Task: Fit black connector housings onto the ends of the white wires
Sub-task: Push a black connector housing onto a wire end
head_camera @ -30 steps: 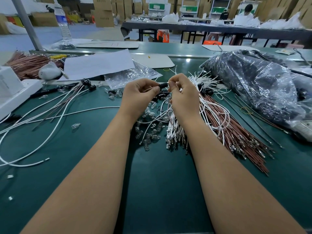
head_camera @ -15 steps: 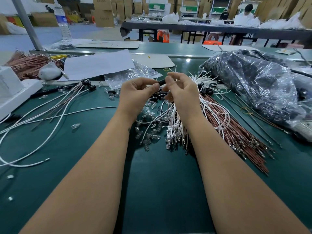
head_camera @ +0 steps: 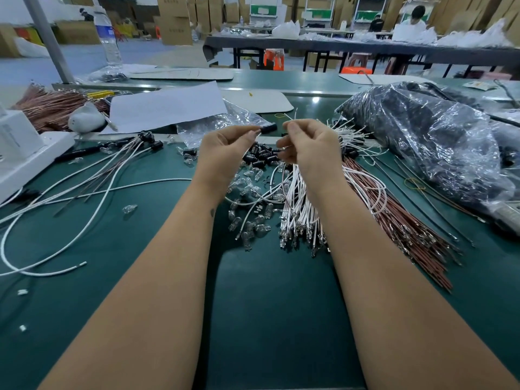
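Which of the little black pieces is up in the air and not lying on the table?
The black connector housing pinched in the left hand. It is lifted above the green table, while the other black housings lie in a heap below the hands.

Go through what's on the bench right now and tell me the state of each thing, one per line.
Left hand: raised, pinching a black connector housing.
Right hand: raised, pinching a white wire, apart from the housing.
White wire bundle: loose on the mat, terminals toward the person.
Loose black housings: heaped, unfitted.
Brown wires: fanned flat.
Water bottle: upright.
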{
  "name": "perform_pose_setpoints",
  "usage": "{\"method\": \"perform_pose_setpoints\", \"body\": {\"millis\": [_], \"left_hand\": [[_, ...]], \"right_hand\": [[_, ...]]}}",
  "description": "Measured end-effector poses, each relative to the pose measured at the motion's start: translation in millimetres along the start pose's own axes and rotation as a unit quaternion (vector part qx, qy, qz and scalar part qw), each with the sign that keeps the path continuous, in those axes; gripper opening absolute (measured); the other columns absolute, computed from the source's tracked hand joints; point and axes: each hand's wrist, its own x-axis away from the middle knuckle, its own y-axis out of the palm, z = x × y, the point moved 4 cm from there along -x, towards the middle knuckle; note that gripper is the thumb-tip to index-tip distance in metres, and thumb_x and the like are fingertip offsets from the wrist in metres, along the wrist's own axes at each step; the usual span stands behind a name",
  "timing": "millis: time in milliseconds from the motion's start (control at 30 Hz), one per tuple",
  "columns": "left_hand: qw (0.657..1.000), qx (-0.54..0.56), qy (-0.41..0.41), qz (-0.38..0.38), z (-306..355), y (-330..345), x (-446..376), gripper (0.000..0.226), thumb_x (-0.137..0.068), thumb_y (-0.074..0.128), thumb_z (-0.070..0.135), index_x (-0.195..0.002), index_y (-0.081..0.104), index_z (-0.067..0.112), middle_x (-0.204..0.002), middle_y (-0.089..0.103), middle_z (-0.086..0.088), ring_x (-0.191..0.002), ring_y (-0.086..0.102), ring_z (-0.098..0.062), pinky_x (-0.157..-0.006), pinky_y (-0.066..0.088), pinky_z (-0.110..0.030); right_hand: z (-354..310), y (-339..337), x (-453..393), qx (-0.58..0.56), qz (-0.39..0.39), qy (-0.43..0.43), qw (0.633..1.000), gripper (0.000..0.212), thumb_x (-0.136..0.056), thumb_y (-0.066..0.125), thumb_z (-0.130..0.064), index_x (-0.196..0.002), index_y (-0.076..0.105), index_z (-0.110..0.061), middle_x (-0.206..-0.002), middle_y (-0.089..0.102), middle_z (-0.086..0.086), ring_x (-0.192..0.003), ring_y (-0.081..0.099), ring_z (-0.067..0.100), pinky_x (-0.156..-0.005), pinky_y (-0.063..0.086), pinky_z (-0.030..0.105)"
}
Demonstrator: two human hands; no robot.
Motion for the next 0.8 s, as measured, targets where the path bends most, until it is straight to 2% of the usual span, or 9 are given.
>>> {"method": "perform_pose_setpoints", "body": {"millis": [133,200,333,400,467,600,667,733,800], "left_hand": [[0.995,0.049,0.017,0.081,-2.0,-16.1,-3.0,0.009,-0.087,0.07,0.017,-0.08,0.072,0.023,-0.074,0.063,0.0,-0.066,0.052,-0.007,-0.066,0.043,-0.012],[0.995,0.041,0.025,0.09,-4.3,-17.6,-4.1,0.01,-0.087,0.071,0.019,-0.08,0.071,0.025,-0.082,0.058,-0.009,-0.076,0.049,-0.016,-0.072,0.042,-0.017],[0.996,-0.066,0.03,0.06,-7.5,-8.2,-3.9,0.006,-0.089,0.068,0.023,-0.084,0.071,0.026,-0.058,0.052,0.013,-0.054,0.039,-0.004,-0.052,0.034,-0.014],[0.993,-0.111,0.015,0.047,-10.5,-5.1,-4.5,0.008,-0.091,0.063,0.025,-0.092,0.071,0.025,-0.062,0.051,0.007,-0.052,0.037,-0.006,-0.051,0.034,-0.017],[0.993,-0.118,0.003,0.032,-12.9,-3.4,-4.7,0.013,-0.094,0.057,0.023,-0.099,0.069,0.021,-0.069,0.048,-0.002,-0.05,0.034,-0.006,-0.048,0.031,-0.017],[0.992,-0.122,0.015,0.027,-13.9,-2.2,-4.2,0.012,-0.095,0.058,0.02,-0.098,0.067,0.013,-0.057,0.034,0.005,-0.042,0.026,-0.003,-0.043,0.027,-0.017],[0.992,-0.126,0.02,0.025,-15.2,-2.3,-5.3,0.01,-0.094,0.06,0.019,-0.097,0.066,0.011,-0.056,0.034,0.004,-0.042,0.026,-0.004,-0.043,0.026,-0.017],[0.99,-0.132,0.028,0.03,-15.1,-2.4,-5.7,0.009,-0.095,0.059,0.016,-0.095,0.064,0.01,-0.055,0.036,0.004,-0.042,0.027,-0.004,-0.043,0.027,-0.017],[0.987,-0.139,0.052,0.054,-11.9,-2.3,-6.0,0.008,-0.097,0.056,0.016,-0.095,0.062,0.01,-0.061,0.044,0.004,-0.047,0.034,-0.001,-0.048,0.031,-0.017]], "right_hand": [[-4.5,-17.7,-8.3,0.145,0.089,-0.027,0.985,0.016,-0.098,0.049,-0.012,-0.098,0.065,-0.01,-0.081,0.067,0.005,-0.067,0.062,0.015,-0.065,0.053,0.031],[-0.3,-15.1,-8.1,0.28,0.067,-0.04,0.957,0.017,-0.096,0.051,-0.014,-0.095,0.068,-0.009,-0.085,0.067,0.004,-0.075,0.061,0.019,-0.068,0.052,0.035],[16.8,5.7,-1.5,0.511,-0.044,-0.018,0.858,0.026,-0.092,0.053,-0.023,-0.072,0.059,-0.008,-0.069,0.059,0.004,-0.071,0.06,0.027,-0.057,0.043,0.029],[19.2,13.8,-0.1,0.592,-0.049,-0.025,0.804,0.029,-0.089,0.058,-0.023,-0.064,0.048,-0.014,-0.064,0.051,0.001,-0.068,0.055,0.026,-0.051,0.031,0.026],[18.6,19.1,1.3,0.62,-0.044,-0.028,0.783,0.03,-0.086,0.058,-0.015,-0.061,0.041,-0.017,-0.063,0.048,0.001,-0.067,0.053,0.026,-0.055,0.031,0.027],[17.4,19.2,3.3,0.606,-0.049,-0.012,0.794,0.028,-0.081,0.054,-0.006,-0.061,0.039,-0.016,-0.061,0.045,0.001,-0.057,0.046,0.021,-0.063,0.033,0.03],[16.2,15.5,3.0,0.57,-0.052,0.003,0.82,0.023,-0.081,0.052,-0.006,-0.061,0.044,-0.013,-0.06,0.048,0.002,-0.056,0.047,0.022,-0.059,0.034,0.029],[14.5,12.0,1.6,0.508,-0.05,0.003,0.86,0.013,-0.084,0.05,-0.007,-0.075,0.06,-0.006,-0.074,0.062,0.007,-0.069,0.06,0.027,-0.06,0.046,0.033],[12.6,10.5,1.6,0.455,-0.052,-0.012,0.889,0.013,-0.092,0.049,-0.009,-0.091,0.06,-0.005,-0.087,0.064,0.008,-0.082,0.062,0.026,-0.071,0.049,0.038]]}}
